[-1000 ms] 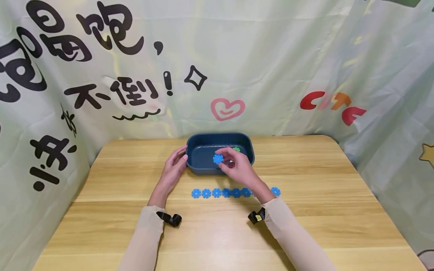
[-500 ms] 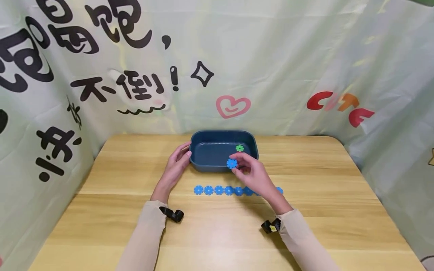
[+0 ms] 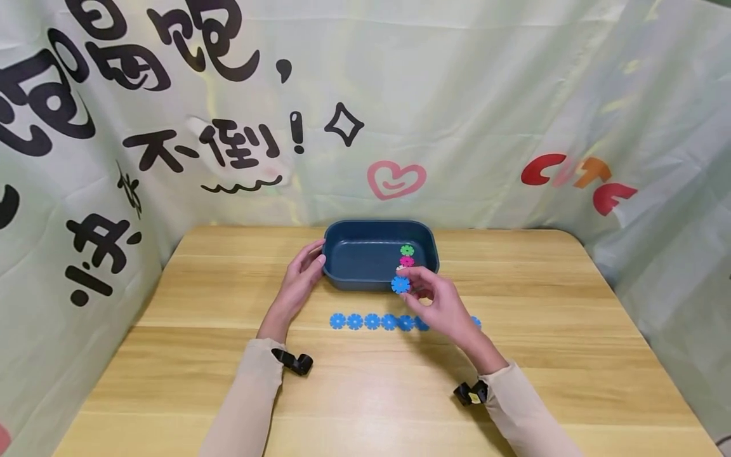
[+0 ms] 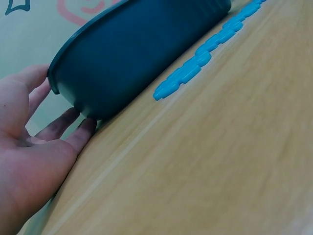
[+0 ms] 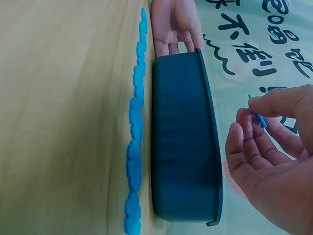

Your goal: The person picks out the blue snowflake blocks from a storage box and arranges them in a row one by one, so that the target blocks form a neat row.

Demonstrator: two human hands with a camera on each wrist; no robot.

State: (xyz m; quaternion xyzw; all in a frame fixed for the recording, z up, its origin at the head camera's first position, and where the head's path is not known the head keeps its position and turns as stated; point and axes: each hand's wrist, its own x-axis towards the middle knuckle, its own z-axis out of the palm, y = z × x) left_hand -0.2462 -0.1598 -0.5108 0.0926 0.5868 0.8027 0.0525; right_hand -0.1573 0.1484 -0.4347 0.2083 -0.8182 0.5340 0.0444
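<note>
My right hand (image 3: 436, 297) pinches a blue snowflake disc (image 3: 400, 285) between thumb and fingertips, over the front right of a dark blue bin (image 3: 360, 285). In the right wrist view this disc (image 5: 263, 120) shows edge-on, a thin strip between the fingers. My left hand (image 3: 299, 276) touches the bin's left end with extended fingers. The left wrist view shows those fingertips (image 4: 88, 126) against the bin's outer wall. Inside the bin, at the right, lie a green disc (image 3: 407, 250) and a pink disc (image 3: 407, 261); a pale piece is partly hidden by the right hand.
In front of the bin, a straight row of blue snowflake discs (image 3: 355, 322) lies on the wooden table (image 3: 365, 393); the right hand and wrist hide part of it. A printed cloth (image 3: 457, 127) hangs behind the table and along both sides.
My right hand has moved right and toward me with the blue disc, uncovering the green and pink discs in the bin. The left hand stays at the bin's end.
</note>
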